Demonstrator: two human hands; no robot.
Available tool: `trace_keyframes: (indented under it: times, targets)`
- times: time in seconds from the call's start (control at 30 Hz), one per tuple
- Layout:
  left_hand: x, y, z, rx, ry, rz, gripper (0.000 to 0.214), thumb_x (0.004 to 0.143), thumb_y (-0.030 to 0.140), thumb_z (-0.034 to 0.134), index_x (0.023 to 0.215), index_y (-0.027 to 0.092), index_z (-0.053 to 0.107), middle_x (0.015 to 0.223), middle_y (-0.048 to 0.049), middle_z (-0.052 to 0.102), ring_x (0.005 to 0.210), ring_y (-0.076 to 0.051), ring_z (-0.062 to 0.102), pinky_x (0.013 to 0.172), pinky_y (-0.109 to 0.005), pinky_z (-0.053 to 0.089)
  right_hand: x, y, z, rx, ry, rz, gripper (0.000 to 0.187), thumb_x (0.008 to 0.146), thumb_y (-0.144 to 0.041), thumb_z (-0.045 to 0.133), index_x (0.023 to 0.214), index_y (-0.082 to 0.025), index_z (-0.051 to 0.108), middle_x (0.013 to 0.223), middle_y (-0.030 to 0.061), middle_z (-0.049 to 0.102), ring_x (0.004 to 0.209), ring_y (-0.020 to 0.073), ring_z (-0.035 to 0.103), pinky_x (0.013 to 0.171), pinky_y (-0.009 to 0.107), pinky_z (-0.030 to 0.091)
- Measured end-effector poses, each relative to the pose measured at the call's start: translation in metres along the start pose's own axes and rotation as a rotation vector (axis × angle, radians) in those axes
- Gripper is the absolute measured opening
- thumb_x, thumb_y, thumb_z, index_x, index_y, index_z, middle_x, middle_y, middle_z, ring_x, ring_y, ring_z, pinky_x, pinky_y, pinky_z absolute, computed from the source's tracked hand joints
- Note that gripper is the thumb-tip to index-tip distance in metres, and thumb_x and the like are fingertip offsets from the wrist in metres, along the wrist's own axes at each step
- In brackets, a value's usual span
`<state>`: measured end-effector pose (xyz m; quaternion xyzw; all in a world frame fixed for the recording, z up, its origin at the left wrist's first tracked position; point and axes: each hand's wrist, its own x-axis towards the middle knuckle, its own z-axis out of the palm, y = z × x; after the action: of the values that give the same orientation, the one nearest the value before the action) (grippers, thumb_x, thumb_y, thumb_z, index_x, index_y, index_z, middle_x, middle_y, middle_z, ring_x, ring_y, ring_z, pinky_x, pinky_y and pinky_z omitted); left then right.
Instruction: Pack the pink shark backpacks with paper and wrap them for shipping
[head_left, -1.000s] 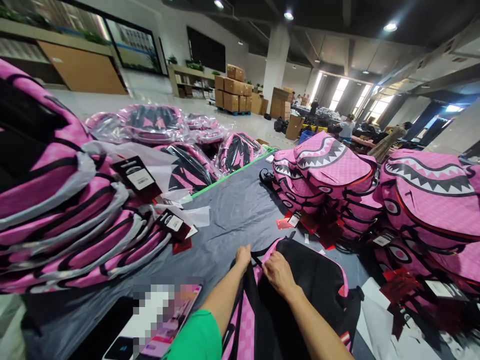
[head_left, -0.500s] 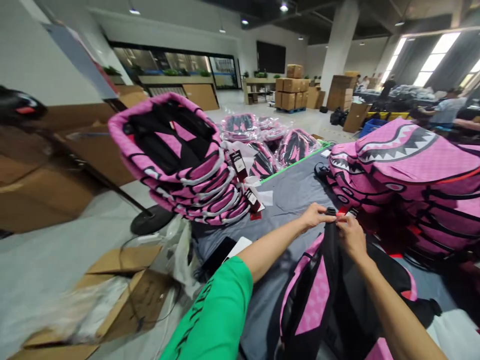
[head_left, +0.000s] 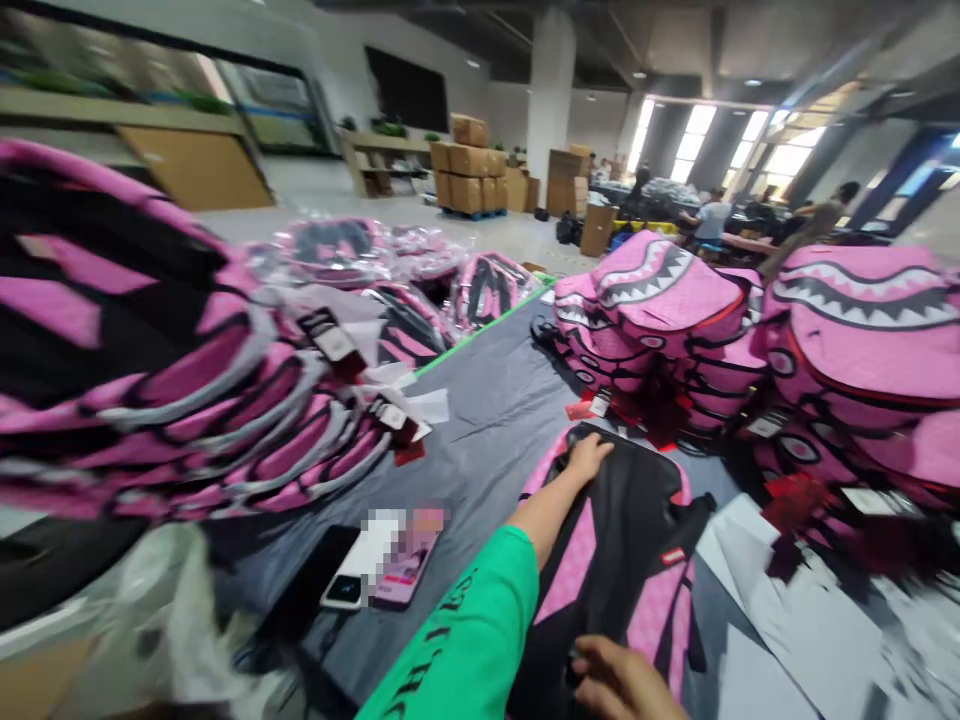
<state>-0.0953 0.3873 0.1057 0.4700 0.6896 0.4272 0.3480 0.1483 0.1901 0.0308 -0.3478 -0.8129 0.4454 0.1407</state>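
Observation:
A black and pink backpack lies on the grey-covered table with its back panel and shoulder straps facing up. My left hand is closed on its top edge, the forearm in a green sleeve reaching across from below. Low in the view, my right hand is curled over the lower part of the backpack, fingers bent around a small dark piece that I cannot make out. A red label shows on the right shoulder strap.
Pink backpacks are stacked at left and in shark-mouth piles at right. Two phones lie on the table. White sheets lie at right. Bagged backpacks sit beyond the green edge. People work far back.
The view has swung right. The backpack, earlier lifted at the top by both hands, now lies flat. My right hand has left the top and moved down to its lower part.

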Motion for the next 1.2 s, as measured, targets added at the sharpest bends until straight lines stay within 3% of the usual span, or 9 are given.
trace_keyframes:
  times: [0.07, 0.2, 0.33, 0.43, 0.5, 0.7, 0.93, 1.07, 1.2]
  targets:
    - [-0.003, -0.009, 0.007, 0.029, 0.08, -0.002, 0.023, 0.095, 0.035, 0.06, 0.106, 0.015, 0.063, 0.11, -0.0073, 0.064, 0.103, -0.022, 0.06, 0.095, -0.045, 0.048, 0.005, -0.015, -0.054, 0.076, 0.153, 0.164, 0.041, 0.094, -0.057, 0.045, 0.113, -0.031, 0.07, 0.07, 0.0055, 0.073, 0.064, 0.0255, 0.072, 0.061, 0.036, 0.06]
    - [-0.001, -0.017, 0.006, 0.061, 0.135, 0.068, 0.034, 0.094, 0.021, 0.052, 0.127, 0.012, 0.056, 0.13, -0.0156, 0.054, 0.125, -0.031, 0.049, 0.108, -0.046, 0.037, 0.048, -0.015, -0.157, -0.298, 0.586, 0.465, 0.053, 0.096, -0.059, 0.033, 0.099, -0.019, 0.067, 0.084, 0.0103, 0.073, 0.076, 0.0233, 0.071, 0.075, 0.034, 0.055]
    - [0.0, -0.013, 0.016, 0.223, -0.003, 0.344, 0.043, 0.092, 0.015, 0.048, 0.135, 0.02, 0.053, 0.142, -0.0155, 0.047, 0.141, -0.038, 0.029, 0.116, -0.052, 0.022, 0.106, 0.013, -0.201, -0.42, 0.719, 0.656, 0.042, 0.092, -0.055, 0.045, 0.099, -0.017, 0.064, 0.075, 0.0102, 0.07, 0.075, 0.0253, 0.07, 0.065, 0.033, 0.05]
    - [-0.005, -0.008, 0.043, 0.358, -0.336, 0.636, 0.035, 0.088, 0.013, 0.055, 0.12, 0.023, 0.064, 0.127, -0.0111, 0.061, 0.127, -0.031, 0.047, 0.11, -0.044, 0.033, 0.139, 0.016, -0.203, -0.454, 0.728, 0.657, 0.03, 0.089, -0.048, 0.053, 0.085, -0.02, 0.061, 0.07, 0.0083, 0.068, 0.069, 0.0243, 0.067, 0.06, 0.031, 0.047]
    - [-0.012, -0.006, 0.065, 0.355, -0.475, 0.699, 0.033, 0.083, 0.016, 0.066, 0.114, 0.026, 0.067, 0.118, -0.0055, 0.066, 0.115, -0.025, 0.056, 0.102, -0.037, 0.041, 0.146, 0.007, -0.195, -0.468, 0.731, 0.597, 0.023, 0.09, -0.042, 0.05, 0.086, -0.021, 0.058, 0.075, 0.0079, 0.07, 0.071, 0.023, 0.068, 0.064, 0.03, 0.047]
    - [-0.032, -0.014, 0.103, 0.385, -0.47, 0.631, 0.051, 0.085, 0.016, 0.062, 0.135, 0.028, 0.055, 0.134, -0.0064, 0.057, 0.124, -0.027, 0.046, 0.106, -0.045, 0.032, 0.112, -0.038, -0.14, -0.456, 0.663, 0.304, 0.016, 0.084, -0.038, 0.052, 0.09, -0.023, 0.052, 0.069, 0.0012, 0.066, 0.06, 0.0191, 0.065, 0.058, 0.026, 0.045]
    - [-0.026, -0.018, 0.106, 0.374, -0.433, 0.563, 0.056, 0.083, 0.015, 0.06, 0.137, 0.032, 0.055, 0.122, -0.0058, 0.058, 0.114, -0.025, 0.049, 0.101, -0.041, 0.034, 0.073, -0.086, -0.103, -0.411, 0.803, 0.128, 0.012, 0.079, -0.033, 0.056, 0.08, -0.025, 0.049, 0.06, -0.0037, 0.057, 0.048, 0.0137, 0.056, 0.051, 0.023, 0.042]
    - [-0.044, 0.0, 0.089, 0.307, -0.402, 0.578, 0.057, 0.081, 0.024, 0.065, 0.137, 0.028, 0.053, 0.129, -0.0074, 0.057, 0.12, -0.027, 0.049, 0.102, -0.042, 0.037, 0.063, -0.099, -0.123, -0.312, 0.902, 0.182, 0.016, 0.081, -0.038, 0.057, 0.081, -0.023, 0.052, 0.056, -0.0054, 0.053, 0.045, 0.0126, 0.052, 0.048, 0.022, 0.041]
    - [-0.059, 0.027, 0.065, 0.138, -0.564, 0.741, 0.05, 0.08, 0.025, 0.066, 0.129, 0.027, 0.059, 0.14, -0.0064, 0.055, 0.133, -0.027, 0.043, 0.113, -0.04, 0.029, 0.061, -0.109, -0.155, -0.316, 0.723, 0.163, 0.02, 0.083, -0.04, 0.057, 0.083, -0.021, 0.06, 0.063, -0.0018, 0.062, 0.053, 0.0136, 0.056, 0.053, 0.023, 0.043]
